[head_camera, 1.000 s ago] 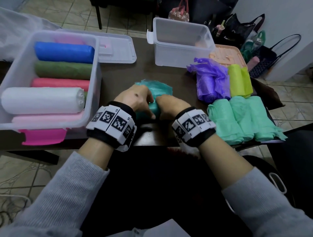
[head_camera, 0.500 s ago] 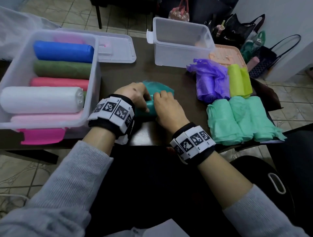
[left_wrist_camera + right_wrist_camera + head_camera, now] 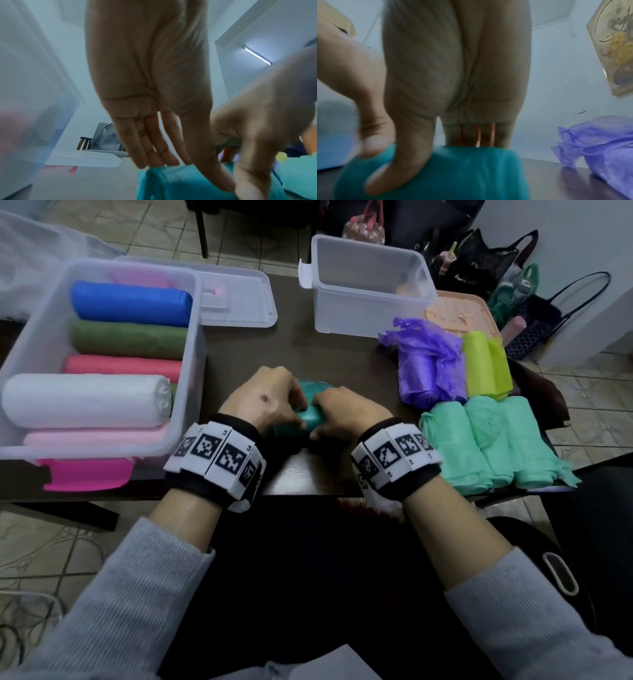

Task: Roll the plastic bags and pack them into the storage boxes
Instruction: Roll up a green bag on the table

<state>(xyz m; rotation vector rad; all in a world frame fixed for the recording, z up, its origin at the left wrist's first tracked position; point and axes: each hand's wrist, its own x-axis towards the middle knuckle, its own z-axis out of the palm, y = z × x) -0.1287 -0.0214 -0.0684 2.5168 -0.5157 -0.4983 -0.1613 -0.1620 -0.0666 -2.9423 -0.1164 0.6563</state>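
A teal plastic bag (image 3: 313, 414), mostly rolled into a short cylinder, lies on the dark table (image 3: 308, 350) near its front edge. My left hand (image 3: 298, 414) holds its left part, fingers over the far side and thumb on the near side (image 3: 185, 174). My right hand (image 3: 318, 421) grips the right part the same way (image 3: 436, 162). Only a small loose flap of teal shows beyond my fingers. The left storage box (image 3: 191, 364) holds blue, green, red, white and pale pink rolls. A second clear box (image 3: 366, 313) stands at the back.
Right of my hands lie a purple bag bundle (image 3: 428, 368), a yellow-green roll (image 3: 483, 364) and three mint green rolls (image 3: 486, 440). A clear lid (image 3: 239, 302) lies behind the left box, a peach lid (image 3: 459, 309) behind the purple bags. Handbags stand on the floor at the far right.
Both hands went forward over the teal bag, then came back toward me. The loose teal flap beyond the fingers has shrunk as the roll took it up.
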